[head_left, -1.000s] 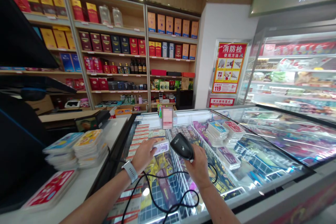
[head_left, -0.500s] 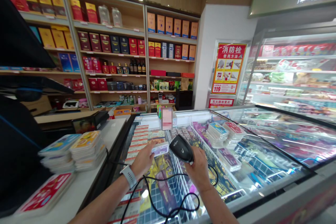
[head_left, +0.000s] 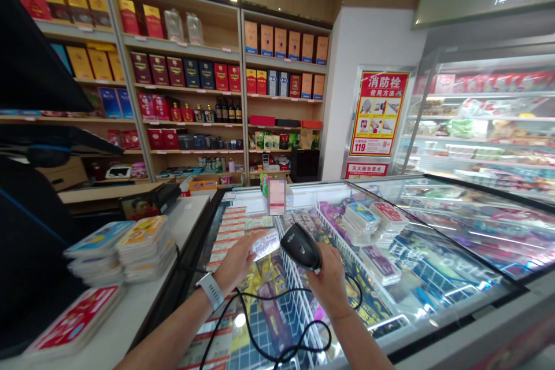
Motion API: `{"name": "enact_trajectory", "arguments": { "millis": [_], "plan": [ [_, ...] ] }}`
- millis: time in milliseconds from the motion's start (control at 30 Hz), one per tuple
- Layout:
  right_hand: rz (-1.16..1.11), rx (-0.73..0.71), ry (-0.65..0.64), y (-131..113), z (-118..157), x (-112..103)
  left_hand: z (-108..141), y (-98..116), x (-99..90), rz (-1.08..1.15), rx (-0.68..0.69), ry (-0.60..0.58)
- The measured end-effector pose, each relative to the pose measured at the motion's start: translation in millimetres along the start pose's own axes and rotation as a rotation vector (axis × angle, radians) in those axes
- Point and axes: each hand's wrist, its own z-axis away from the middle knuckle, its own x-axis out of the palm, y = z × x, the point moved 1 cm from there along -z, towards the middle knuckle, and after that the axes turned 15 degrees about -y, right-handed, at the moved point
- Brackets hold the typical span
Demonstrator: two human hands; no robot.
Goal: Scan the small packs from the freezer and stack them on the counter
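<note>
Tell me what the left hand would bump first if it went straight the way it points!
Probably the scanner in the right hand. The left hand holds a pack whose end points at it, though the depth between them is unclear.

Glass freezer top (head_left: 462, 266) with 3 stacks of packs (head_left: 385, 231), pale counter (head_left: 134, 303) with 3 more stacks (head_left: 146, 245)

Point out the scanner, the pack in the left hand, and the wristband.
Scanner (head_left: 300, 247): head view, top of its black housing.
Pack (head_left: 266, 244): head view, its shiny upper face.
Wristband (head_left: 210, 291): head view, middle of the pale strap.
</note>
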Motion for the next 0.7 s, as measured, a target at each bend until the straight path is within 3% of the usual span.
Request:
{"name": "enact_trajectory", "arguments": {
  "millis": [400,700],
  "plan": [
    [0.041,-0.031,0.014,-0.8,-1.0,-1.6,0.7,1.8,-2.5,0.004,-0.048,-0.011],
    [0.008,-0.008,-0.010,-0.9,-0.3,-1.9,-2.1,-5.3,-2.4,0.099,-0.109,0.058]
  ]
}}
